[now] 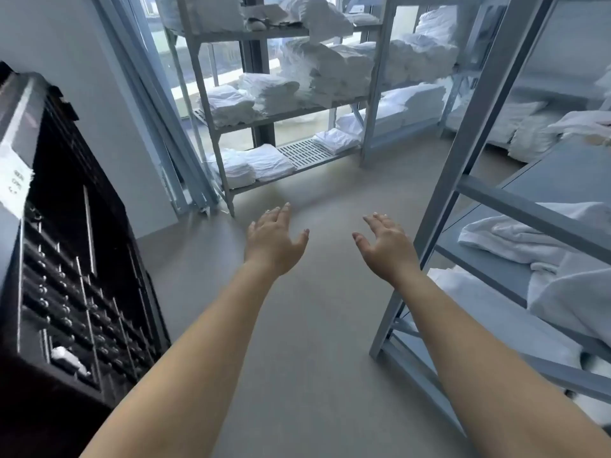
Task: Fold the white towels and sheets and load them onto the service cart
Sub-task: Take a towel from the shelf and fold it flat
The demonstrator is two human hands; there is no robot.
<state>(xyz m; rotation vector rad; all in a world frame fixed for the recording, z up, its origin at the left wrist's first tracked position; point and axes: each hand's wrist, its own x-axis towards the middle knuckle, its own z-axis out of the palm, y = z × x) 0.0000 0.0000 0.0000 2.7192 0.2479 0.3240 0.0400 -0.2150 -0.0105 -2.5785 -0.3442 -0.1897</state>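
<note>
Towels and sheets: white linen lies on shelving on two sides; none of it is in either hand. The nearest pieces are loose, rumpled towels (515,236) on the grey rack (463,153) just to the right.
Left hand: the left hand (272,244) is stretched forward over the bare floor (314,342), fingers straight and slightly spread, palm down, holding nothing.
Right hand: the right hand (386,247) reaches out beside it, fingers relaxed and apart, also holding nothing; it hovers near the rack's front post without touching it.
Dark cabinet: a black slatted unit (66,259) stands close on the left, with a small white scrap low on its face; whether this is the service cart I cannot tell.
Far shelving: a pale rack (211,104) by the window carries neat folded stacks (267,90) on several tiers, with more heaped linen behind.
Progress: judging by the folded stacks, some folding looks done, but the rumpled towels on the right rack remain unfolded, and no load on a cart is visible. Most of the loading seems left.
Next step: probably taking a loose towel from the right rack, which needs both hands turned that way.
</note>
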